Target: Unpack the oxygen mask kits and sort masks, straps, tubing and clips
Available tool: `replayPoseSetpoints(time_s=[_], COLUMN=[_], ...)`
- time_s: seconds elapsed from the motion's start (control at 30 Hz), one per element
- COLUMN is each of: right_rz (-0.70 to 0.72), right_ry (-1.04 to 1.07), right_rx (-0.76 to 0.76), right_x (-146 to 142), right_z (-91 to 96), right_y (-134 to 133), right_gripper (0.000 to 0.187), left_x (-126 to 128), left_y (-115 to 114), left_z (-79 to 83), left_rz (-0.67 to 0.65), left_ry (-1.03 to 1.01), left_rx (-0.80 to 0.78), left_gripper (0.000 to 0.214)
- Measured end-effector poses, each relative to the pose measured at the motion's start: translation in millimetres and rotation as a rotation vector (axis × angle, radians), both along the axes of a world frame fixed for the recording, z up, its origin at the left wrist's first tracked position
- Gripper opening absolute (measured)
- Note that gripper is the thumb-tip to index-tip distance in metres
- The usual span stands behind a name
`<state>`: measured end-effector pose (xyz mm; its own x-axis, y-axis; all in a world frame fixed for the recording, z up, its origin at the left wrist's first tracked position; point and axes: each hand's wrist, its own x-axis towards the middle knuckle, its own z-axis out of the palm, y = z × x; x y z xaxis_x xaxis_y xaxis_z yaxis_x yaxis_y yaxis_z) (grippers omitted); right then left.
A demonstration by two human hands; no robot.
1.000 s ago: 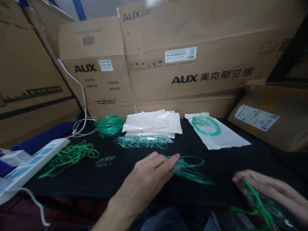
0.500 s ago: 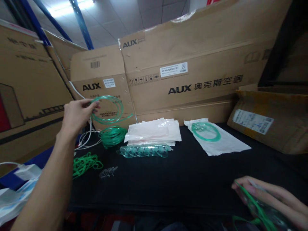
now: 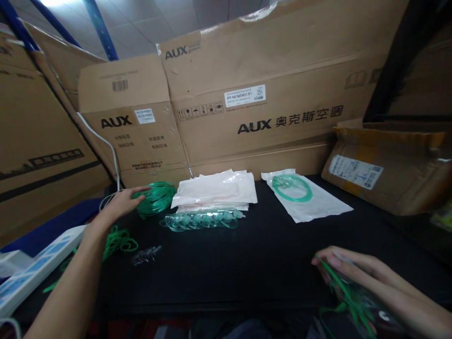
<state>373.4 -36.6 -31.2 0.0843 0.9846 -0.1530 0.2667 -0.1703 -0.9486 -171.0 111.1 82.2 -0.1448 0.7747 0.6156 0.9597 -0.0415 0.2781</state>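
My left hand (image 3: pixel 122 203) reaches out to the far left of the black table (image 3: pixel 247 263). Its fingers lie stretched against a pile of coiled green tubing (image 3: pixel 158 197), and I cannot see a grip on it. My right hand (image 3: pixel 356 278) is at the near right edge, closed around a clear plastic mask with a green elastic strap (image 3: pixel 348 296). Between the hands, further back, lie a row of clear masks (image 3: pixel 199 220) and a stack of white plastic bags (image 3: pixel 217 188). One bag with a green tubing coil inside (image 3: pixel 303 197) lies to the right of the stack.
Loose green elastic straps (image 3: pixel 118 241) and small metal clips (image 3: pixel 144 255) lie beside my left forearm. A white power strip (image 3: pixel 35 268) sits at the left edge. Large cardboard boxes (image 3: pixel 254 122) wall the back, and a tilted box (image 3: pixel 384 165) stands at the right.
My left hand carried a green tubing coil from the table's middle up and to the left, then lowered it onto the pile. My right hand has kept hold of the mask.
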Motion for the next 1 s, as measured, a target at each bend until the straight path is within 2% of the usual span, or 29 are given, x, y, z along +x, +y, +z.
replayPoseSetpoints(time_s=[0.1,0.17,0.23,0.27,0.3,0.33,0.4,0.43,0.5,0.57,0.67,0.83,1.0], right_rz=[0.121,0.247,0.311,0.31,0.289,0.278,0.231,0.216,0.185,0.147,0.105,0.188,0.339], right_ry=[0.103,0.222,0.381,0.457,0.526,0.599,0.718,0.763,0.821,0.842,0.838,0.716,0.479], right_rx=[-0.061,-0.033,0.03,0.072,0.111,0.132,0.126,0.096,0.012,-0.057,-0.087,-0.057,0.033], right_x=[-30.3,-52.3,-72.7,-81.8,-90.2,-97.9,-110.7,-115.6,-122.0,-124.2,-123.4,-118.8,-113.4], right_z=[36.4,61.4,79.0,83.6,85.4,84.5,76.7,70.8,58.2,47.4,37.5,31.7,29.4], right_y=[10.5,22.7,35.9,41.2,44.8,46.3,42.7,38.2,26.9,16.4,8.2,9.4,8.5], right_gripper=[0.054,0.052,0.05,0.048,0.044,0.04,0.034,0.033,0.036,0.041,0.053,0.075,0.115], left_x=[8.6,31.5,69.4,92.3,116.4,140.3,182.7,199.4,222.2,232.3,235.5,236.9,234.4], left_y=[-11.4,-26.5,-48.8,-62.5,-77.1,-91.8,-117.2,-126.3,-135.6,-135.2,-128.5,-128.3,-132.7], left_z=[25.2,35.1,34.3,29.3,21.3,10.6,-16.1,-30.6,-57.7,-78.0,-92.1,-92.1,-95.6], left_rz=[0.077,0.101,0.108,0.077,-0.042,-0.214,-0.554,-0.678,-0.718,-0.679,-0.696,-0.837,-0.875], left_ry=[0.045,0.063,0.018,-0.043,-0.083,-0.102,-0.083,-0.066,-0.095,-0.168,-0.262,-0.239,-0.229], left_rx=[-0.196,-0.18,0.026,0.095,0.116,0.129,0.032,-0.044,-0.14,-0.181,-0.214,-0.325,-0.261], left_gripper=[0.029,0.036,0.037,0.034,0.032,0.031,0.027,0.025,0.027,0.029,0.024,0.007,0.015])
